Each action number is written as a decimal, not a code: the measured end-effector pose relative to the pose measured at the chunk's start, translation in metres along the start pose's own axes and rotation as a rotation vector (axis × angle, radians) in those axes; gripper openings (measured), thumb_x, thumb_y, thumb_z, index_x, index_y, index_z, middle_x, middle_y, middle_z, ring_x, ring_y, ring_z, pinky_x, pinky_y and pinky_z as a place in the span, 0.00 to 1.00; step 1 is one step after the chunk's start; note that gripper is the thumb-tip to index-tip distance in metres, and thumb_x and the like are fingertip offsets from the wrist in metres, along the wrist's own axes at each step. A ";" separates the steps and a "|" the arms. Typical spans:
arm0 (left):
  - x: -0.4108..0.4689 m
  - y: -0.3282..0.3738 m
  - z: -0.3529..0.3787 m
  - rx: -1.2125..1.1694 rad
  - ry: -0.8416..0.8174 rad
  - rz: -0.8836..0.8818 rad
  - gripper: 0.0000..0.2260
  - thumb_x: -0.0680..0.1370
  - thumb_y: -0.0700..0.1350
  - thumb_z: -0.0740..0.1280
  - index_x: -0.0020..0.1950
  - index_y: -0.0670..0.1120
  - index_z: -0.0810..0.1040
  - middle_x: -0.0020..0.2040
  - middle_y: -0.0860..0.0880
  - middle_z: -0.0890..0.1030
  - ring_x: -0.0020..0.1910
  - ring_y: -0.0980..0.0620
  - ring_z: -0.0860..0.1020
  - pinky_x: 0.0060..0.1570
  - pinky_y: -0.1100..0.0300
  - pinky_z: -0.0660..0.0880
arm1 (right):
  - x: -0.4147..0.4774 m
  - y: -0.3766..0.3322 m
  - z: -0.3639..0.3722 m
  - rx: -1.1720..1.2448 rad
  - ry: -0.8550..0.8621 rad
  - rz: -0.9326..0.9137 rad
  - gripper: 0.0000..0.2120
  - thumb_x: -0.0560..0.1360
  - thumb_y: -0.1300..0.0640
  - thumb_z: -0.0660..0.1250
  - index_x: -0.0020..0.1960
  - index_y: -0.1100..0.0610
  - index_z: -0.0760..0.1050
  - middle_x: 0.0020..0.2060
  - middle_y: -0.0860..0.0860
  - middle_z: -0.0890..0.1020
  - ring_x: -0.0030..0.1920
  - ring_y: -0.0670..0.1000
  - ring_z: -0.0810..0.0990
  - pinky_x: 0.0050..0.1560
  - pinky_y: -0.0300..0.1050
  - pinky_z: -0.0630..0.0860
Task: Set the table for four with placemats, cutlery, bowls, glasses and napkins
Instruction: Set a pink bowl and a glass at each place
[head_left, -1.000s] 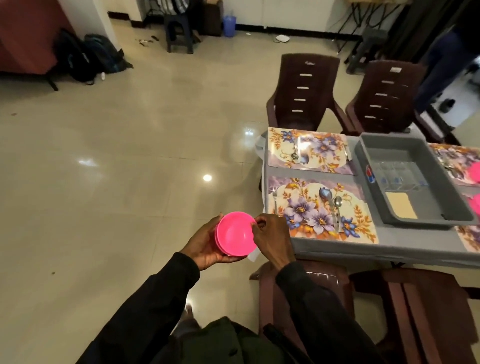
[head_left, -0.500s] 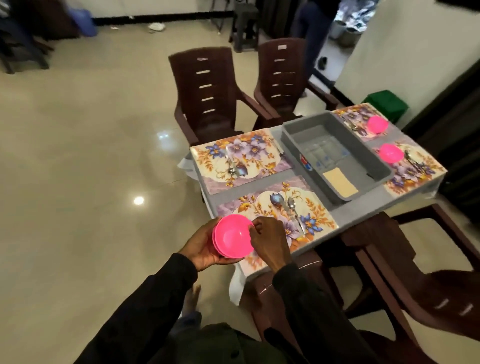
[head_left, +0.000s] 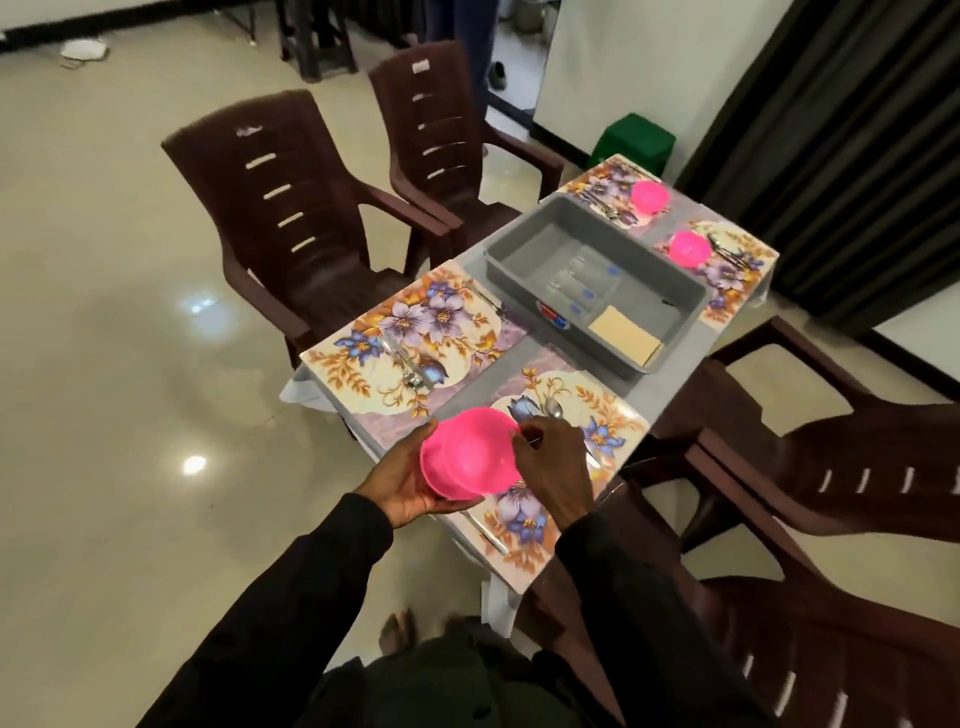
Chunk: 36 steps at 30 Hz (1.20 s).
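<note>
Where the hands are: the left hand (head_left: 400, 483) cups a nested pair of pink bowls (head_left: 470, 452) from beneath, fingers curled round them. The right hand (head_left: 550, 467) pinches the rim of the upper one. The pair hangs over the near end of the nearest placemat (head_left: 618, 410), not yet set down.
Nearest placemat: laid, with a spoon (head_left: 553, 410) and a long utensil (head_left: 488, 532) on it; no bowl, glass or napkin.
Second placemat (head_left: 415, 322): laid just beyond, on the other side of the tabletop (head_left: 675, 371), with cutlery (head_left: 408, 364) on it; likewise no bowl, glass or napkin.
Grey tray (head_left: 519, 270): mid-tabletop, between the near and far settings. Clear glasses (head_left: 582, 283) lie inside beside a beige stack (head_left: 623, 330), probably the napkins, so neither appears handed out.
Far placemat (head_left: 727, 280): carries a pink bowl (head_left: 689, 248) and silverware (head_left: 727, 249).
Farthest placemat (head_left: 602, 182): carries another bowl (head_left: 649, 196); metal pieces beside it are too small to sort.
Done: four placemats, cutlery at all four as far as shows, bowls at two.
Left: I judge the two held bowls are for the near settings, then come four glasses and four napkins; roughly halfway.
</note>
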<state>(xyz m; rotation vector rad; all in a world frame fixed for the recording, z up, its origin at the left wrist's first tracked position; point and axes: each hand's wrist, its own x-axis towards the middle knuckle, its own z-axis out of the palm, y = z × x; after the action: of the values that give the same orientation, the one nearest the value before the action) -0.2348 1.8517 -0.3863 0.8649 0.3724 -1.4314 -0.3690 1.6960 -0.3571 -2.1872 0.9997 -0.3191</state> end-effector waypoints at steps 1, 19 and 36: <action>0.004 0.005 -0.001 -0.003 -0.005 -0.005 0.23 0.80 0.54 0.69 0.73 0.47 0.74 0.72 0.32 0.69 0.68 0.26 0.72 0.60 0.27 0.72 | 0.006 0.003 -0.004 0.026 0.026 0.027 0.11 0.77 0.59 0.67 0.37 0.58 0.80 0.31 0.48 0.80 0.33 0.40 0.75 0.35 0.34 0.66; 0.032 0.055 -0.010 -0.099 0.083 0.060 0.19 0.83 0.53 0.65 0.71 0.47 0.75 0.68 0.33 0.74 0.65 0.28 0.74 0.57 0.25 0.72 | 0.063 0.146 0.076 -0.021 0.014 0.504 0.08 0.71 0.60 0.67 0.36 0.64 0.79 0.31 0.58 0.81 0.36 0.60 0.80 0.38 0.54 0.78; 0.042 0.065 -0.023 -0.125 0.027 0.037 0.22 0.82 0.53 0.65 0.74 0.47 0.73 0.72 0.32 0.71 0.69 0.26 0.72 0.63 0.25 0.68 | 0.084 0.030 0.046 0.420 -0.117 0.108 0.09 0.80 0.55 0.69 0.45 0.58 0.84 0.36 0.50 0.86 0.38 0.49 0.85 0.45 0.43 0.83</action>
<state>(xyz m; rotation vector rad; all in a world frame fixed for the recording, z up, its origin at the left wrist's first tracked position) -0.1605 1.8332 -0.4115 0.7860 0.4592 -1.3485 -0.3079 1.6428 -0.4161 -1.7466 0.8904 -0.3152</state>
